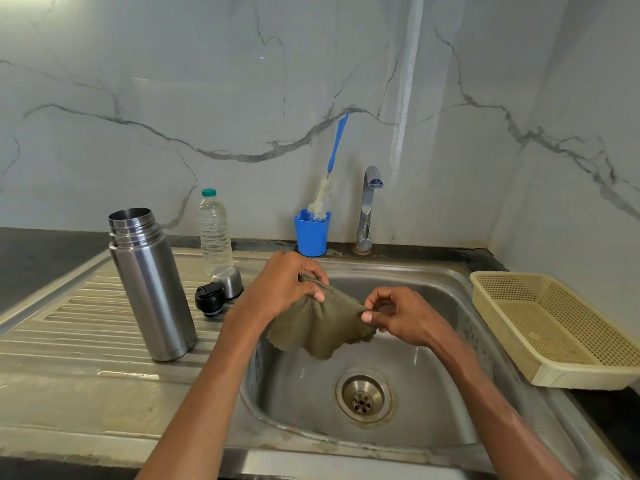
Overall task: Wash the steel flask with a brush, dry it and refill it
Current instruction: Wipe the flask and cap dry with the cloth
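Head view shows the left hand (280, 284) and right hand (398, 315) each pinching an edge of one olive-green, nubby cloth (320, 327) over the steel sink (433, 282). One open, brushed-steel cylindrical flask (150, 285) stands upright on the ribbed drainboard (86, 317), beside its two caps (220, 291). One blue-handled bottle brush (329, 178) leans in a blue plastic cup (311, 237).

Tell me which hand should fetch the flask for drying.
Probably the left. The left hand is on the drainboard side, nearer the upright steel flask. The right hand is over the sink, farther off. Both pinch the cloth, so one must release.
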